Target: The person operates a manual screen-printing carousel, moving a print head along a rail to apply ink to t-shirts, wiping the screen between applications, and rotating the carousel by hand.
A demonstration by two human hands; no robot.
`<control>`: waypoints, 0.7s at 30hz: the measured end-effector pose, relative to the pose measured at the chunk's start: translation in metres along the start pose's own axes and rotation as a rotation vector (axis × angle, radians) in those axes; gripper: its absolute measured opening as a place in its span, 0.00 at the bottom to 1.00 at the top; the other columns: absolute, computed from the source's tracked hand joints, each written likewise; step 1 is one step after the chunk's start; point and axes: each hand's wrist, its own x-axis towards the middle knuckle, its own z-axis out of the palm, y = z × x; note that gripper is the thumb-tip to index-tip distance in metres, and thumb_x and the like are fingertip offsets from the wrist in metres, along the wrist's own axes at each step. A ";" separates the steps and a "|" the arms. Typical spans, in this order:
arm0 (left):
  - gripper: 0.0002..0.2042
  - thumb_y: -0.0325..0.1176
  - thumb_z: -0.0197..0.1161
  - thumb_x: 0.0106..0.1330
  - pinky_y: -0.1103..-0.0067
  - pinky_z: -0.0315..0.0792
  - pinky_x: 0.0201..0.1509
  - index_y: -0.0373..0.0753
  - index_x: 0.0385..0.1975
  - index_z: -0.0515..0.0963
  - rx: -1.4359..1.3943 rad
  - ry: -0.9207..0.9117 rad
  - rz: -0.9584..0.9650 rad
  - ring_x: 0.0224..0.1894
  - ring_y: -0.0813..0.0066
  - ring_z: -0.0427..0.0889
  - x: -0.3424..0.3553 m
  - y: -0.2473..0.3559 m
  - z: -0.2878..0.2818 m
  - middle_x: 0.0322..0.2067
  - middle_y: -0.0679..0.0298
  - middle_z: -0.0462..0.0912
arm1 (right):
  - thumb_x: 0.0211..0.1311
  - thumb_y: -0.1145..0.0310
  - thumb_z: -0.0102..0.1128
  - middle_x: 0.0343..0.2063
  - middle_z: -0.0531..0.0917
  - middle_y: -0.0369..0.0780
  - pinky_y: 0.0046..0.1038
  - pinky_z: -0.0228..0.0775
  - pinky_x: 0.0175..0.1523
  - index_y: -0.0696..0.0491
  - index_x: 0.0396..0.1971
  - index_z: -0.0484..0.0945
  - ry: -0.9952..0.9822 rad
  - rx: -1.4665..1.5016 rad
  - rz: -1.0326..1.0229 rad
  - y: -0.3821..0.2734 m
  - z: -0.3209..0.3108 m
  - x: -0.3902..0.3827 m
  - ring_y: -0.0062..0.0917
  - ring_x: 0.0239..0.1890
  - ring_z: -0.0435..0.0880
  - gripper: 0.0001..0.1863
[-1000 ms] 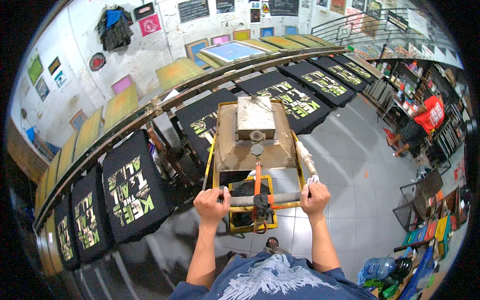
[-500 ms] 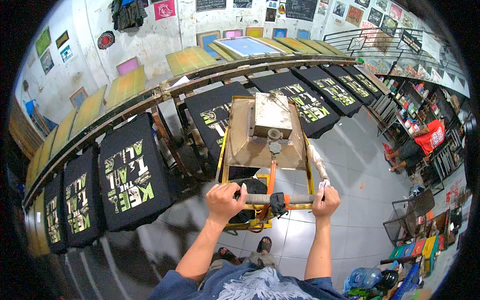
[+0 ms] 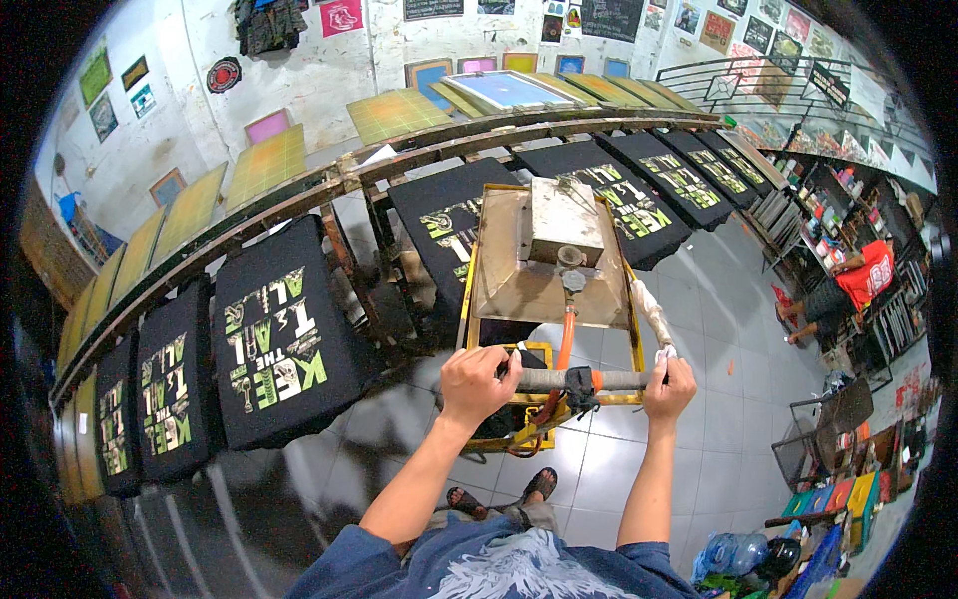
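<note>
A scuffed white wall [image 3: 319, 80] spans the back, and grey floor tiles [image 3: 689, 469] spread below it. A long rack [image 3: 479, 135] curves across, with printed black shirts [image 3: 284, 329] laid out along it: 3 to the left of a yellow frame [image 3: 636, 334], more behind it and to its right. That frame stands in front of the wearer, bearing a brownish metal hood [image 3: 509, 285] topped by a pale box [image 3: 564, 222]. Off to the right is 1 person in a red shirt [image 3: 863, 278], well apart from the frame.

At the frame's near end, a grey-wrapped handlebar [image 3: 544, 380] runs crosswise between the wearer's 2 hands. The left hand [image 3: 481, 386] is clenched around its left end, knuckles up and thumb raised beside the bar; the right hand [image 3: 669, 386] grips the opposite end in a closed fist. The bar passes inside the curled fingers of both, its middle stretch bare of them; the fingertips underneath are hidden. An orange hose [image 3: 566, 344] drops from the hood toward the bar, near a black wrapping [image 3: 581, 387]. A white-wrapped rod [image 3: 649, 314] slants down to just above the right hand.
</note>
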 end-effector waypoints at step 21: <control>0.12 0.36 0.68 0.62 0.70 0.70 0.28 0.43 0.18 0.76 0.032 0.043 -0.006 0.21 0.63 0.81 0.000 0.004 0.000 0.17 0.64 0.79 | 0.68 0.72 0.58 0.19 0.74 0.46 0.43 0.63 0.29 0.56 0.24 0.77 -0.039 -0.003 0.007 0.004 -0.004 -0.002 0.42 0.22 0.75 0.11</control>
